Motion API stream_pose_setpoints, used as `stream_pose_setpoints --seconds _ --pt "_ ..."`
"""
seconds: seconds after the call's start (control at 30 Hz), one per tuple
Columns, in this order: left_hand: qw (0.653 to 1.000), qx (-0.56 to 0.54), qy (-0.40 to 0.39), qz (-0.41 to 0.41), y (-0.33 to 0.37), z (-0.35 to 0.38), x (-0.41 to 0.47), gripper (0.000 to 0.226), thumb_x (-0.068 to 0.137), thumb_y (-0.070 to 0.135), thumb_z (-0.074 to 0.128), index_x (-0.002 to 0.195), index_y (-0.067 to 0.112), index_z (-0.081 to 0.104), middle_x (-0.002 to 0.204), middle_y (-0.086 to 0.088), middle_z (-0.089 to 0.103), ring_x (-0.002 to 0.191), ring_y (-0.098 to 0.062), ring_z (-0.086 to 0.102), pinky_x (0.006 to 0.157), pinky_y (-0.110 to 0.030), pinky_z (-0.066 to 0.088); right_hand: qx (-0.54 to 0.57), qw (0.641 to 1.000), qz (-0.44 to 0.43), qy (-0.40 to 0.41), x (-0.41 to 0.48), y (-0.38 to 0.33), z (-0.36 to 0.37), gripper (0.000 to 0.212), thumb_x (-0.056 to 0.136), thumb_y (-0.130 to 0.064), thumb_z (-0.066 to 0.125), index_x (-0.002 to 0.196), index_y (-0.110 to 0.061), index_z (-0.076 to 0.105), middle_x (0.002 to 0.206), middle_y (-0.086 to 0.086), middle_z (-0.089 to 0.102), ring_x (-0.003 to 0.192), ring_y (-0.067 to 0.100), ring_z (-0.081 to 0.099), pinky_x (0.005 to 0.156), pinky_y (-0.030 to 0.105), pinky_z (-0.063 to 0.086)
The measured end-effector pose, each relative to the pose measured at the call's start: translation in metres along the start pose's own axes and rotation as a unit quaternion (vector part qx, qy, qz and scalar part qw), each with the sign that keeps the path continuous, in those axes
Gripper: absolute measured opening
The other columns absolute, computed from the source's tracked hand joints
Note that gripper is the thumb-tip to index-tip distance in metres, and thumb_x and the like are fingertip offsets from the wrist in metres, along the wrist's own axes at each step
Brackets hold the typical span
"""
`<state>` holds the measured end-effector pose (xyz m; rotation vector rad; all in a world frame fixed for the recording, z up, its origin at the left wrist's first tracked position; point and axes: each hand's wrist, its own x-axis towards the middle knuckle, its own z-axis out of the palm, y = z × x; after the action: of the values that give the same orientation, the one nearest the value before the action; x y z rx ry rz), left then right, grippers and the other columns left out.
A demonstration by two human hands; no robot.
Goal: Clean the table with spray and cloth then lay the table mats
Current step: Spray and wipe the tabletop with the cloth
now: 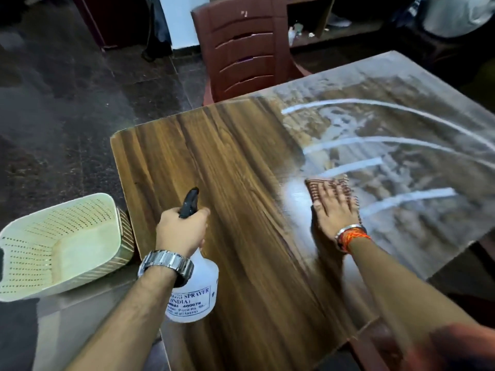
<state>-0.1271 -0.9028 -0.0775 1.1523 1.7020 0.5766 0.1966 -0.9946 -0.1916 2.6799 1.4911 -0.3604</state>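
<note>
A wooden table fills the middle of the view; its right half is wet and streaked with white arcs. My left hand grips the neck of a white spray bottle with a black trigger head, held above the table's near left part. My right hand lies flat with straight fingers on a brown patterned cloth, pressing it onto the wet surface. Most of the cloth is hidden under the hand.
A cream perforated plastic basket stands at the left, beside the table's corner, with a striped edge showing at its right side. A brown plastic chair stands at the table's far side. Dark stone floor lies to the left.
</note>
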Motion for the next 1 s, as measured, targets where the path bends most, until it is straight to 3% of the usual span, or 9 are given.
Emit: stream_pose_setpoints --seconds 0.07,0.2,0.37,0.47,0.57,0.7,0.77,0.87,1.0 --pt "1.0 0.005 0.002 0.002 -0.004 0.01 -0.021 0.023 0.082 0.025 0.07 0.074 0.003 0.071 0.056 -0.006 0.065 0.034 -0.018 0.052 0.053 -0.028 0.047 -0.003 1.0 0.007 0.01 -0.019 0.006 0.005 0.058 0.096 -0.046 0.013 0.152 -0.03 0.011 0.16 -0.01 0.007 0.147 0.02 0.004 0.116 0.048 -0.005" --pt "1.0 0.003 0.008 -0.001 -0.008 0.037 -0.066 0.022 0.081 0.026 0.07 0.071 0.006 0.07 0.055 -0.005 0.067 0.036 -0.019 0.053 0.056 -0.03 0.048 -0.023 0.982 -0.182 0.032 -0.091 -0.007 0.023 0.058 0.094 -0.045 0.023 0.148 -0.027 0.031 0.156 -0.007 0.027 0.144 0.023 0.023 0.115 0.049 0.009" --pt "0.999 -0.027 0.001 -0.023 -0.007 0.093 -0.122 0.023 0.082 0.023 0.071 0.069 0.004 0.069 0.053 -0.007 0.063 0.034 -0.021 0.049 0.051 -0.032 0.048 -0.03 0.941 -0.336 0.01 -0.154 0.047 0.028 0.053 0.097 -0.046 0.03 0.148 -0.032 0.028 0.153 -0.013 0.03 0.143 0.015 0.023 0.113 0.045 0.014" --pt "0.999 -0.023 -0.014 -0.019 -0.005 0.13 -0.156 0.022 0.084 0.023 0.07 0.069 0.006 0.066 0.055 -0.009 0.065 0.036 -0.022 0.05 0.052 -0.033 0.047 -0.039 0.951 -0.307 0.003 -0.135 0.115 0.019 0.054 0.097 -0.048 0.023 0.15 -0.036 0.02 0.155 -0.015 0.021 0.145 0.012 0.014 0.115 0.042 0.008" --pt "1.0 -0.014 -0.022 -0.017 -0.007 0.155 -0.179 0.024 0.085 0.022 0.07 0.067 0.005 0.068 0.058 -0.011 0.066 0.036 -0.022 0.05 0.051 -0.033 0.048 -0.028 0.983 -0.18 0.005 -0.101 0.186 0.006 0.058 0.093 -0.053 0.009 0.15 -0.039 0.007 0.158 -0.018 0.008 0.146 0.009 0.001 0.117 0.039 -0.003" --pt "0.999 0.014 -0.025 -0.014 -0.012 0.17 -0.198 0.028 0.084 0.025 0.071 0.065 0.004 0.07 0.056 -0.011 0.067 0.038 -0.023 0.054 0.053 -0.036 0.051 0.004 0.998 -0.069 0.006 -0.098 0.204 0.005 0.068 0.087 -0.051 0.003 0.151 -0.032 0.014 0.158 -0.011 0.014 0.147 0.018 0.009 0.116 0.043 -0.001" --pt "0.999 0.027 -0.024 -0.013 -0.012 0.174 -0.204 0.029 0.084 0.024 0.071 0.063 0.004 0.069 0.052 -0.009 0.065 0.038 -0.022 0.054 0.053 -0.035 0.051 0.008 0.995 -0.092 0.027 -0.115 0.181 0.013 0.065 0.089 -0.048 0.013 0.15 -0.028 0.024 0.157 -0.008 0.023 0.145 0.023 0.018 0.115 0.047 0.007" --pt "0.999 0.046 -0.026 -0.012 -0.011 0.178 -0.209 0.031 0.083 0.026 0.072 0.062 0.004 0.068 0.048 -0.007 0.062 0.038 -0.022 0.054 0.054 -0.035 0.05 0.035 0.973 -0.226 0.037 -0.158 0.134 0.026 0.058 0.091 -0.043 0.033 0.146 -0.027 0.034 0.154 -0.007 0.031 0.143 0.024 0.025 0.112 0.048 0.013" --pt "0.997 0.07 -0.026 -0.008 -0.008 0.186 -0.212 0.038 0.067 0.041 0.071 0.064 0.003 0.071 0.06 -0.015 0.071 0.058 -0.037 0.066 0.066 -0.048 0.059 0.049 0.935 -0.351 0.0 -0.2 0.084 0.038 0.054 0.093 -0.042 0.03 0.145 -0.03 0.028 0.152 -0.009 0.034 0.144 0.021 0.021 0.113 0.048 0.008"
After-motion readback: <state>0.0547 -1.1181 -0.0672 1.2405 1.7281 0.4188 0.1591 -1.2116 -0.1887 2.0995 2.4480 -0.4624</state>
